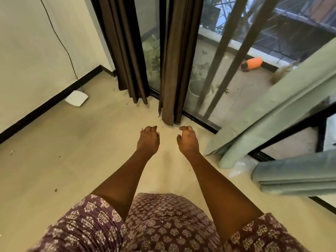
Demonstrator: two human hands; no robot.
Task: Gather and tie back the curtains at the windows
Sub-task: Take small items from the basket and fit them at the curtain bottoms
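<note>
Nearest the camera: purple patterned dress with pale floral print (pixel 163 224), both bare forearms reaching forward and down. Left hand (pixel 148 140) and right hand (pixel 188 140) hang side by side over the pale beige floor (pixel 81 142), fingers loosely curled, empty, grasping nothing. Neither touches any fabric.

Just beyond the fingertips: dark brown pleated curtain panel, the nearer one (pixel 174 70), hanging straight down in front of the glass sliding door's black frame (pixel 200 118), hem at the floor. It looks bunched into a narrow column but no tie or band shows on it (upper part is out of frame, so cannot confirm). A second dark brown pleated curtain panel (pixel 123 51) hangs further back by the corner, likewise narrow, no tie visible.

To the right: pale green curtain (pixel 272 110) slanting loose across the glass, its lower end dragging on the floor, and a folded-looking pale green fabric bundle (pixel 294 179) beside it. These read as ungathered.

Far: white flat device on the floor (pixel 76 98) with a black cable up the white wall, balcony with potted plants and an orange bottle (pixel 251 64) lying outside.

Progress judgement: early. Brown panels pushed together at most, nothing tied; hands seem poised to gather the nearer brown panel. Green curtain is left entirely.
</note>
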